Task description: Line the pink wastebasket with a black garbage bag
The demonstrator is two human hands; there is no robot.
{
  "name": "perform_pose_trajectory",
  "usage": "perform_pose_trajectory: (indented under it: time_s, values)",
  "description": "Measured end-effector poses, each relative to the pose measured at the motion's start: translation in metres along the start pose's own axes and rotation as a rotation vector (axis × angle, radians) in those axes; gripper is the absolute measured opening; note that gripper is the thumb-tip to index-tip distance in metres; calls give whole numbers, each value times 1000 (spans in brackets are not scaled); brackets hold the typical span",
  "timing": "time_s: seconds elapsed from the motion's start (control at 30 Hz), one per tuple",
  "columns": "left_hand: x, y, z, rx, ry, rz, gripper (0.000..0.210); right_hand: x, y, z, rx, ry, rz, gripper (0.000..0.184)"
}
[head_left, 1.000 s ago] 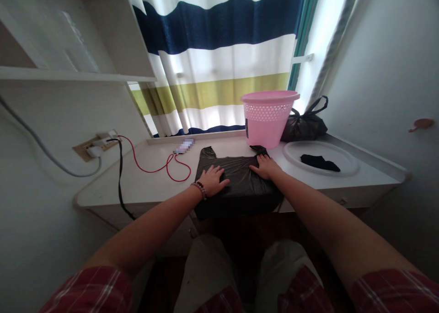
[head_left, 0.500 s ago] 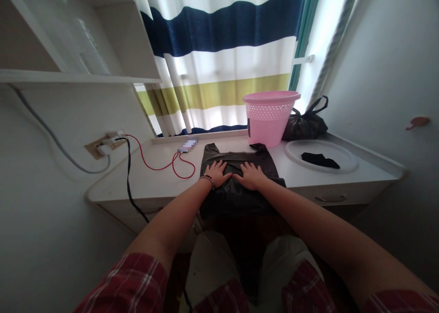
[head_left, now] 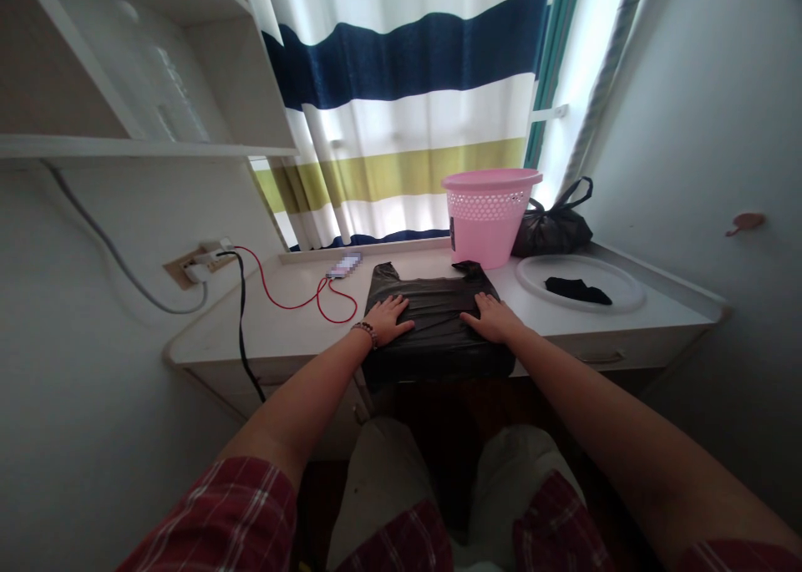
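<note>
A black plastic bag [head_left: 435,305] lies spread flat on the white desk [head_left: 301,331], its two handles pointing to the back and its lower end hanging over the front edge. My left hand [head_left: 387,318] rests open on the bag's left side, fingers spread, with a beaded bracelet at the wrist. On the right side of the bag lies my right hand [head_left: 492,318], also open with fingers apart. Creases run across the plastic between the two hands.
Behind the bag stands a pink basket [head_left: 489,221], with a tied black bag [head_left: 555,228] beside it. A translucent round lid [head_left: 532,284] holds a folded black item [head_left: 576,291]. At left, a phone [head_left: 344,265] connects by red cable [head_left: 276,306] to a wall socket [head_left: 181,269].
My hands have moved apart, left hand to the left and right hand to the right, across the bag. The plastic between them is flatter and more stretched.
</note>
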State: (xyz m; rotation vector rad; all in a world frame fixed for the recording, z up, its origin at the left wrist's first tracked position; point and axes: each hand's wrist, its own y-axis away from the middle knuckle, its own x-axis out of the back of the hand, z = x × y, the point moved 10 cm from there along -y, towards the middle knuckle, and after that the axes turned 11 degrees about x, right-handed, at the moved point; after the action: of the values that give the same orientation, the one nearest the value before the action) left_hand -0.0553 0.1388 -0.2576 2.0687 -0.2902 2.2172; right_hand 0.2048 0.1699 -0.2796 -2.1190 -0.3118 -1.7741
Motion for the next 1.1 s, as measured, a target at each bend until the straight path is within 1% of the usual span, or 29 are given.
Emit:
perform_pose_trajectory:
  time_s: [0.07, 0.13, 0.2, 0.23, 0.27, 0.3, 0.37, 0.43, 0.47, 0.53, 0.57, 0.63, 0.7, 0.8, 0.87, 0.9, 0.97, 1.0, 1.1]
  values:
    - [1, 3, 2, -27, -5, -7, 77, 5, -6, 7, -3, -35, 0, 86]
    - [5, 5, 3, -33, -17, -26, 76, 10, -15, 14, 2, -68, -26, 78]
    - [14, 7, 10, -20, -31, -23, 75, 15, -25, 21, 13, -93, -59, 70]
    - [21, 9, 18, -23, -33, 0, 75, 18, -30, 24, 20, -102, -70, 66]
    - [29, 12, 31, -43, -30, 36, 73, 21, -35, 26, 24, -107, -74, 61]
    - [38, 15, 50, -83, -22, 83, 71, 24, -40, 28, 23, -109, -74, 57]
    - [48, 26, 99, -232, 4, 152, 66, 28, -48, 31, 6, -100, -62, 51]
    - [44, 38, 149, -371, 24, 163, 68, 27, -53, 33, -27, -82, -42, 51]
    - [38, 41, 167, -400, 28, 148, 71, 25, -54, 34, -44, -70, -29, 53]
    - [22, 45, 193, -424, 16, 97, 78, 21, -54, 35, -65, -33, 13, 58]
    - [15, 46, 200, -436, 8, 81, 82, 19, -53, 35, -67, -11, 38, 61]
    - [7, 49, 206, -474, 0, 66, 87, 15, -52, 35, -58, 25, 70, 67]
    - [6, 54, 205, -518, 6, 56, 88, 9, -52, 37, -48, 32, 62, 73]
    - [9, 60, 196, -551, 30, 27, 87, 3, -55, 43, -54, 20, 25, 80]
    - [12, 60, 184, -537, 56, 16, 82, 2, -57, 47, -65, 13, 20, 83]
    - [13, 58, 175, -510, 69, 14, 79, 2, -58, 48, -69, 10, 21, 84]
    - [12, 46, 144, -396, 84, 11, 71, 2, -59, 50, -72, 7, 26, 86]
    - [10, 37, 123, -309, 82, 8, 69, 1, -59, 50, -72, 7, 29, 87]
    - [3, 10, 45, 5, 39, -12, 70, 0, -59, 50, -78, 8, 25, 89]
